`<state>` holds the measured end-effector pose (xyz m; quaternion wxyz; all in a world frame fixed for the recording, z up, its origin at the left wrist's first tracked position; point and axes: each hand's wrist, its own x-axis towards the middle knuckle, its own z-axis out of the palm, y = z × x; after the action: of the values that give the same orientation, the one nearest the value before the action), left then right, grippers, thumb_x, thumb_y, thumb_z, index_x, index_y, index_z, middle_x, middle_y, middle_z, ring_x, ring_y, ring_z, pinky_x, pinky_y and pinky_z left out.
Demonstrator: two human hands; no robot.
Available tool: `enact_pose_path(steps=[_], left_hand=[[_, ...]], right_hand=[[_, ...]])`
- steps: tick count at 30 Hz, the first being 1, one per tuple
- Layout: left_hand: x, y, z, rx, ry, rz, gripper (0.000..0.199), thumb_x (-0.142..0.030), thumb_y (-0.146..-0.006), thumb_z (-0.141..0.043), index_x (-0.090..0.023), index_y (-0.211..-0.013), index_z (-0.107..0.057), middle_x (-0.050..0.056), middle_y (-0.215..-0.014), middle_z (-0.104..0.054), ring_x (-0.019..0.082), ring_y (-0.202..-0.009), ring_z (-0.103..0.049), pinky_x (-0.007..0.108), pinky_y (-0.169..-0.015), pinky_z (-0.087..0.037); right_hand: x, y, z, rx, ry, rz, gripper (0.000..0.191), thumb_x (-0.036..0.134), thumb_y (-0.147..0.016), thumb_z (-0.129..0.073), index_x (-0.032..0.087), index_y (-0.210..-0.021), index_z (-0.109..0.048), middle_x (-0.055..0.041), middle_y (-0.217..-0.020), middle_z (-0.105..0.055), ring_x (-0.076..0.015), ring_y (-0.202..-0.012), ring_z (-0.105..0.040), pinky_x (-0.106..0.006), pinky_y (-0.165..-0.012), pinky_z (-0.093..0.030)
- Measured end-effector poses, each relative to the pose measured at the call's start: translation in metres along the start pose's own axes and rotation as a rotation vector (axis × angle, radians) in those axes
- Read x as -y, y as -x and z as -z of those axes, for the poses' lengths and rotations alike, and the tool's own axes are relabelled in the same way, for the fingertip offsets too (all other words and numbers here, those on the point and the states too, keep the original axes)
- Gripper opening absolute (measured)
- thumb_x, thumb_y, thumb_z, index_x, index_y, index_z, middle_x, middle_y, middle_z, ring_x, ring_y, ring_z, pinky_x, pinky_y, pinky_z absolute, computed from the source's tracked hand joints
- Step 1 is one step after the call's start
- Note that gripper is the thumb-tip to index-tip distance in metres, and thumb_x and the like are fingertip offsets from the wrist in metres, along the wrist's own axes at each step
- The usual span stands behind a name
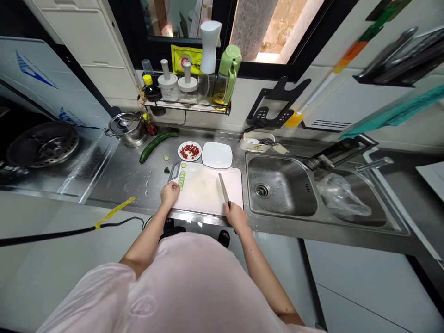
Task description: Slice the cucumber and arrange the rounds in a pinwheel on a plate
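My right hand grips the black handle of a kitchen knife, its steel blade resting upright on a white cutting board. My left hand sits at the board's left side, fingers curled over a row of cucumber slices. A few loose slices lie on the steel counter. Behind the board are a long dark green cucumber, a small plate of chopped red chili and a square white plate.
A steel pot stands at the counter's back left, beyond it a gas burner. To the right is a double steel sink, with a plastic bag in its far basin. A shelf of bottles and jars runs along the back wall.
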<state>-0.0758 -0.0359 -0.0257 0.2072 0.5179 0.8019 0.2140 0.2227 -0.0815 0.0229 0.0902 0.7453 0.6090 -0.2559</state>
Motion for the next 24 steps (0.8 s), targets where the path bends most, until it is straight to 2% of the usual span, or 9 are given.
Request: enact_pose_path(steps=[6, 13, 18, 24], left_hand=[[-0.007, -0.005, 0.002, -0.047, -0.063, -0.045, 0.017, -0.030, -0.076, -0.054, -0.023, -0.090, -0.061, 0.002, -0.089, -0.065, 0.017, -0.087, -0.058, 0.025, -0.077, -0.040], [-0.031, -0.037, 0.002, -0.066, -0.063, -0.049, 0.023, -0.029, -0.080, -0.052, -0.023, -0.100, -0.062, 0.003, -0.092, -0.063, 0.017, -0.091, -0.057, 0.025, -0.081, -0.040], [-0.046, -0.059, -0.002, -0.085, -0.096, -0.087, 0.031, -0.029, -0.080, -0.052, -0.022, -0.109, -0.061, 0.007, -0.098, -0.061, 0.021, -0.097, -0.054, 0.030, -0.087, -0.039], [-0.059, -0.077, -0.006, -0.068, -0.238, -0.083, 0.037, -0.033, -0.082, -0.050, -0.021, -0.117, -0.058, 0.014, -0.109, -0.057, 0.029, -0.105, -0.051, 0.039, -0.087, -0.037]], right_hand=[[0.000, 0.000, 0.001, -0.001, -0.006, 0.006, 0.048, 0.048, -0.093, -0.027, 0.016, -0.106, -0.060, -0.0150, -0.102, -0.066, -0.0251, -0.098, -0.060, -0.032, -0.079, -0.041], [0.003, 0.003, 0.006, 0.023, 0.011, -0.005, 0.049, 0.048, -0.094, -0.026, 0.016, -0.106, -0.060, -0.0159, -0.104, -0.065, -0.0254, -0.099, -0.060, -0.033, -0.080, -0.042], [0.002, 0.002, 0.005, 0.017, 0.009, 0.005, 0.048, 0.048, -0.094, -0.025, 0.016, -0.106, -0.060, -0.0153, -0.103, -0.065, -0.0253, -0.099, -0.060, -0.034, -0.080, -0.042], [0.000, 0.000, 0.002, -0.002, 0.004, 0.010, 0.048, 0.048, -0.093, -0.026, 0.017, -0.104, -0.060, -0.0139, -0.102, -0.066, -0.0252, -0.097, -0.061, -0.033, -0.079, -0.042]])
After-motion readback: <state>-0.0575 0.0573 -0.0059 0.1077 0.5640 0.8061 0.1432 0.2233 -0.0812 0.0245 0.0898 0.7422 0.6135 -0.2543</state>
